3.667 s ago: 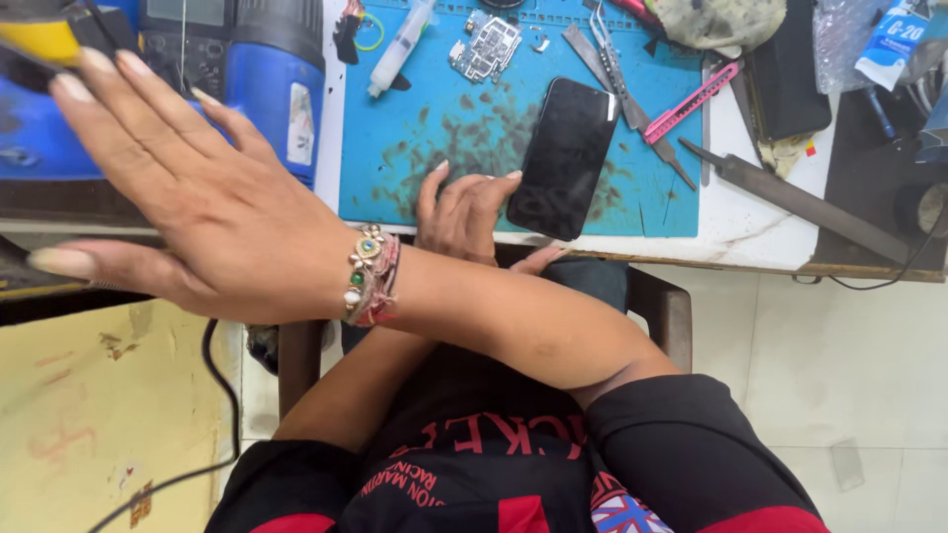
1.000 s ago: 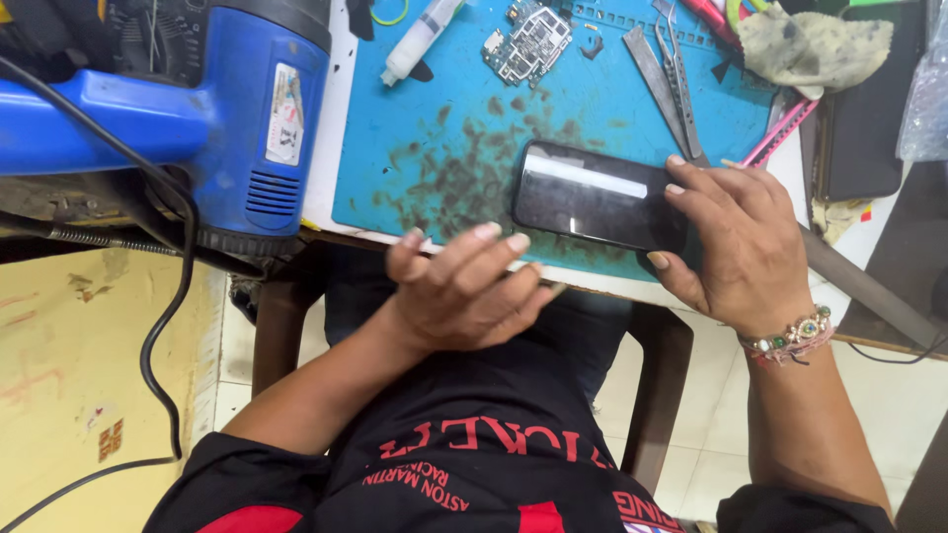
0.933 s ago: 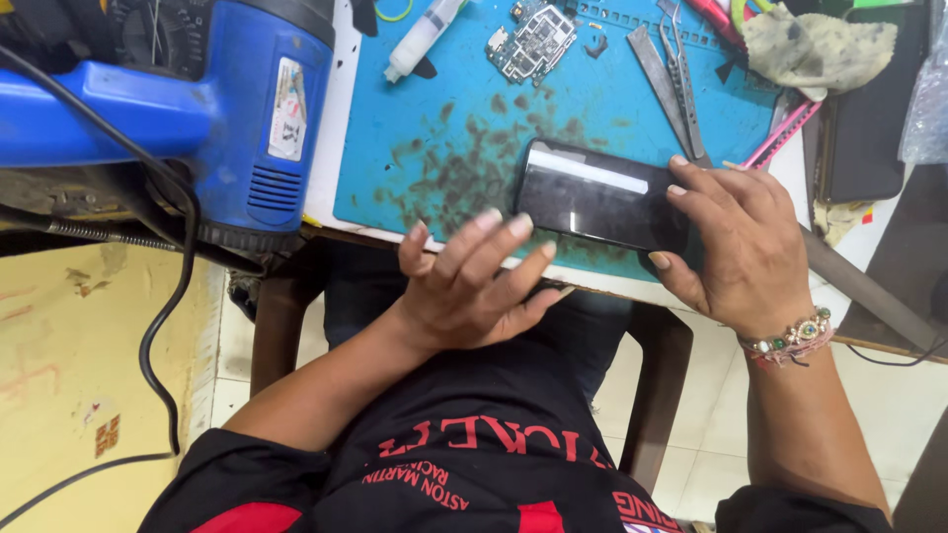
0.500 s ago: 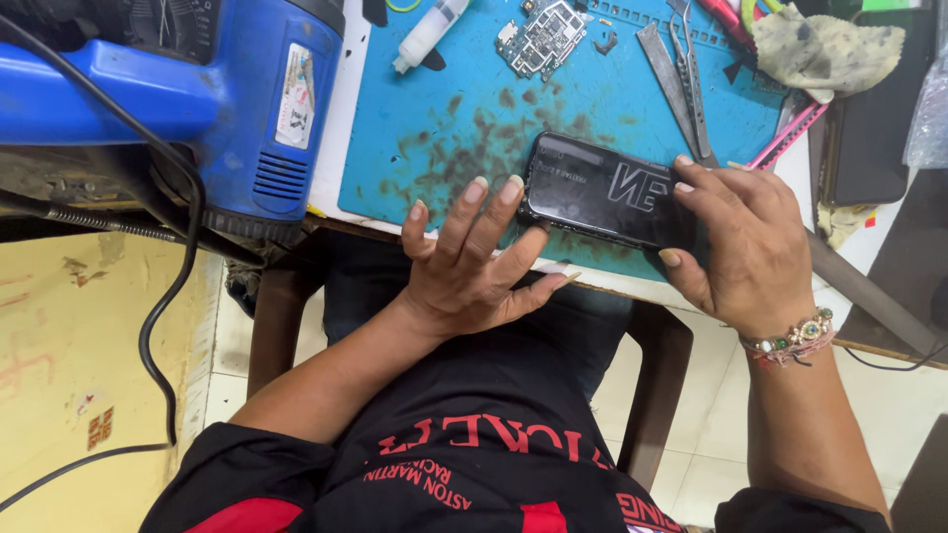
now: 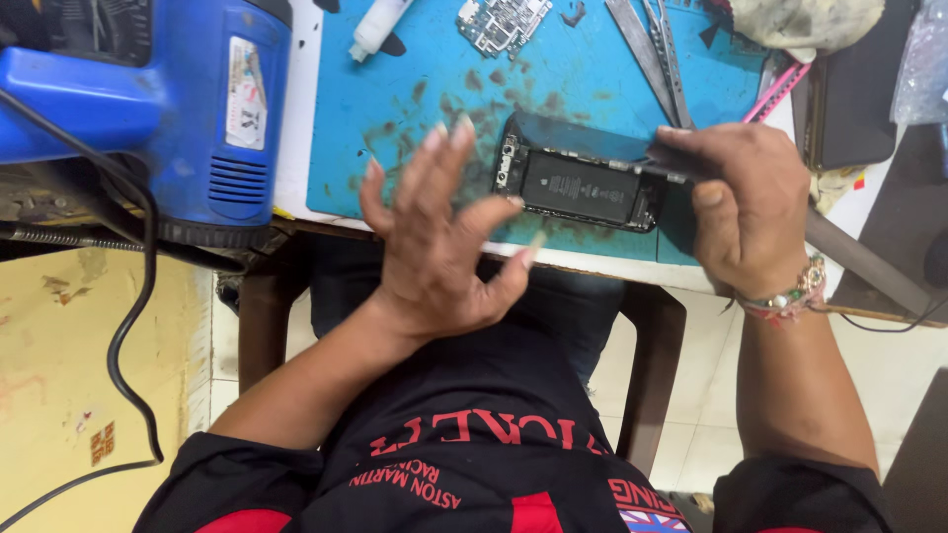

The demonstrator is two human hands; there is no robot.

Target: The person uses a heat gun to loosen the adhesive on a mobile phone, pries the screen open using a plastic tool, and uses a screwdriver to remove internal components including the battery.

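Right hand [image 5: 746,202] has its grip pinched on the 3 o'clock end of the opened phone [image 5: 583,183], screen panel tilted up off the body, battery showing. Phone sits on the blue mat [image 5: 395,109], near its 6 o'clock edge on the worktop. Left hand [image 5: 439,242] is open w/ fingers spread, holding nothing, just at the phone's 9 o'clock. Blue heat gun [image 5: 188,109] well off at 9 o'clock; circuit board [image 5: 502,22] and tweezers [image 5: 652,54] toward 12.

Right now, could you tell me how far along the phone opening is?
Done: the phone lies opened on the blue mat, battery showing. In hand: the right hand lifts the screen panel at one edge; the left hand hovers open beside it. Left: the panel is not yet fully off.
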